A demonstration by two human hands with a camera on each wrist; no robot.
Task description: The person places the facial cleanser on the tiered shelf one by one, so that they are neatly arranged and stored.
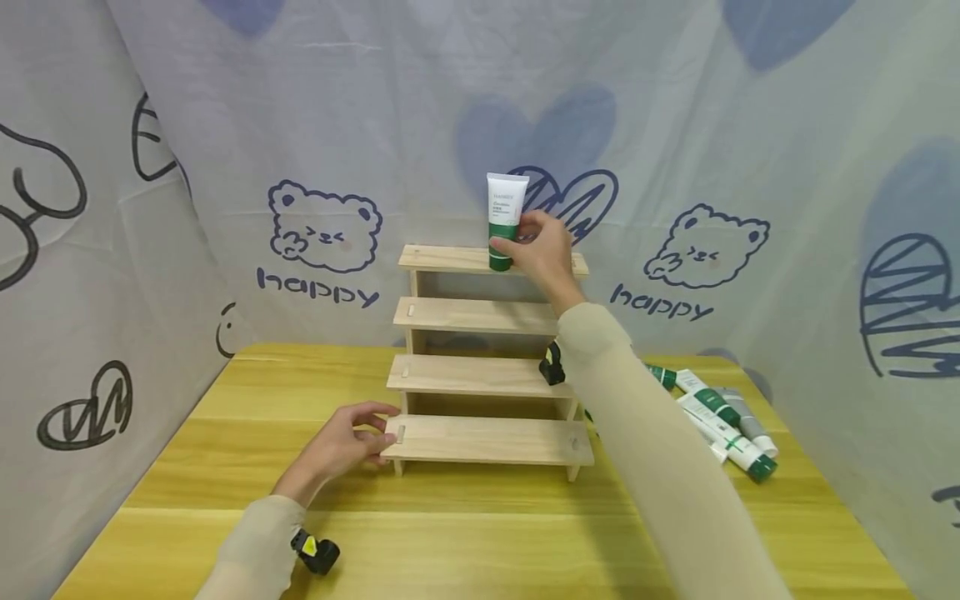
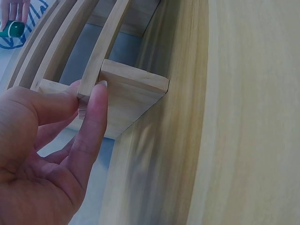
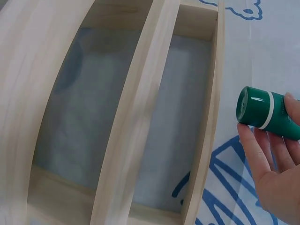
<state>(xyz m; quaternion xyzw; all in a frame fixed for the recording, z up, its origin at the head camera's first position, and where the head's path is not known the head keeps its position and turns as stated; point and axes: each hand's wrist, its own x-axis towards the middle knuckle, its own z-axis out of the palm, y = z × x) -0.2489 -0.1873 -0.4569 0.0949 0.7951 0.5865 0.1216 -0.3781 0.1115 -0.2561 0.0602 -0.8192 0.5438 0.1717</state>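
Note:
A white and green squeeze tube (image 1: 504, 218) stands cap-down in the grip of my right hand (image 1: 543, 254), thumb on one side and fingers on the other. In the head view it overlaps the top step of a four-tier wooden display rack (image 1: 480, 439). The right wrist view shows the tube's green cap (image 3: 253, 107) beside the top board's edge, with a gap between them. Down at the lowest step, my left hand (image 1: 345, 442) pinches the board's left end between thumb and fingers, also seen in the left wrist view around the board end (image 2: 96, 77).
Several more tubes (image 1: 723, 417), white, green and grey, lie in a loose pile on the wooden table (image 1: 420, 542) to the rack's right, partly behind my right forearm. A printed cloth (image 1: 420, 100) hangs right behind the rack and along both sides.

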